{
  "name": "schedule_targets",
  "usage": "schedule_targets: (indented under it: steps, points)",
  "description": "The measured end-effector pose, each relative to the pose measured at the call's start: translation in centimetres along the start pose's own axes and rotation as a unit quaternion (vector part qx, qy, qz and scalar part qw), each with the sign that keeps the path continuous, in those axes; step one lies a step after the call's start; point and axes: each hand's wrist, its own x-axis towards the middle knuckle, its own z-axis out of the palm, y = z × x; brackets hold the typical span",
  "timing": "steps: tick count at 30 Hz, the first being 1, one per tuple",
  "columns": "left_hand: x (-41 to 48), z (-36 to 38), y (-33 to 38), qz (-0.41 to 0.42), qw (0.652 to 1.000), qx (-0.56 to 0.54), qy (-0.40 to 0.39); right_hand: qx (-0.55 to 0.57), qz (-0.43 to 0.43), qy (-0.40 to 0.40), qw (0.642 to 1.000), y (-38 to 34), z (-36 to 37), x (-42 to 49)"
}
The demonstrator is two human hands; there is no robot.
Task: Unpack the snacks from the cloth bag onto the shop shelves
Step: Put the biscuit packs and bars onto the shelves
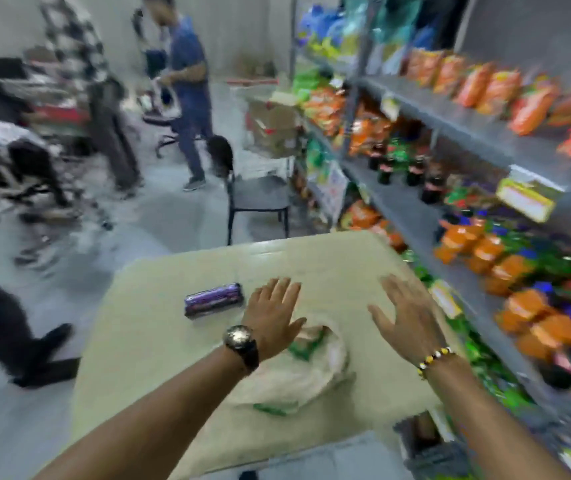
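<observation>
the left hand (272, 317) wears a round shiny watch on a black strap (241, 342) at its wrist, at about 7 o'clock from the hand. the right hand (412, 320) wears a thin bracelet of small yellow, black and white beads (435, 359), at about 5 o'clock from that hand. the left forearm (159, 414) and the right forearm (495, 420) are bare.
</observation>
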Motion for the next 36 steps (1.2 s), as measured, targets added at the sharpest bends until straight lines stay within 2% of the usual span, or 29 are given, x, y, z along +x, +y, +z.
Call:
schedule_targets:
  steps: [6, 10, 16, 22, 26, 29, 36]
  points:
    - [-2.0, 3.4, -16.8, -0.185, 0.981, -0.025, -0.044, 0.064, -0.043, -0.136, 0.988, -9.1, 12.2, 7.9]
    - [-2.4, 5.7, -23.3, -0.272, 0.956, -0.090, -0.070, 0.111, -0.012, -0.215, 0.970, -14.2, 18.2, 12.2]
    - [-0.6, 11.0, -31.1, -0.372, 0.885, -0.246, -0.135, 0.124, 0.057, -0.331, 0.934, -18.0, 28.2, 17.8]
    - [3.0, 15.1, -34.8, -0.354, 0.857, -0.315, -0.203, 0.072, 0.072, -0.422, 0.901, -17.6, 35.2, 22.0]
    - [5.6, 17.7, -35.4, -0.319, 0.878, -0.281, -0.220, 0.042, 0.019, -0.435, 0.899, -17.0, 38.9, 23.1]
    - [6.5, 18.9, -35.1, -0.309, 0.898, -0.242, -0.200, 0.035, -0.016, -0.405, 0.914, -16.8, 40.1, 23.0]
    - [7.0, 17.9, -34.4, -0.285, 0.917, -0.221, -0.172, 0.037, -0.035, -0.376, 0.925, -15.7, 38.5, 22.9]
